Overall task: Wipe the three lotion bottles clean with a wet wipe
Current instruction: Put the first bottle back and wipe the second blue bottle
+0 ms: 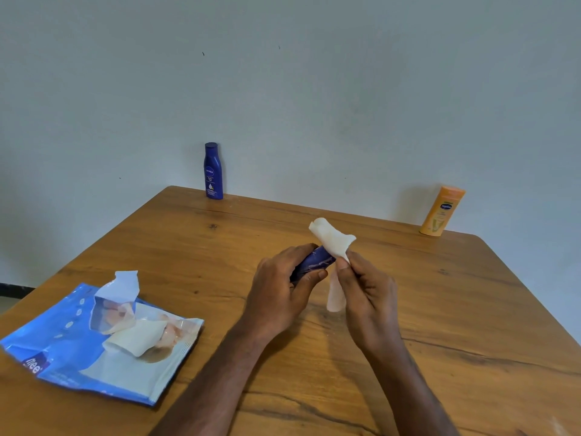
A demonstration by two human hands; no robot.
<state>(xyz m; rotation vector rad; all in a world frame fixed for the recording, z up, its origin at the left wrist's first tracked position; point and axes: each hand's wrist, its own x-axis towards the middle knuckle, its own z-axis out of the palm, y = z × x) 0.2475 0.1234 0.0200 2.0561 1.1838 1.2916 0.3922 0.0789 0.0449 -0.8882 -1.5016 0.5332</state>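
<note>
I see the left hand (276, 287) grasping a dark blue bottle (314, 262) above the table (456, 309), while the right hand (367, 294) pinches a wet wipe (333, 239) against its end; a blue bottle (213, 171) and an orange bottle (442, 211) stand by the wall, wipe pack (94, 341) at left

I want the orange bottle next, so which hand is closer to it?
Right. The right hand, pinching the wet wipe, is nearer the orange bottle; the left hand, gripping the dark blue bottle, is farther away.

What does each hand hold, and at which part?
Left hand grips the purple bottle around its body; right hand pinches the wet wipe near its middle.
</note>
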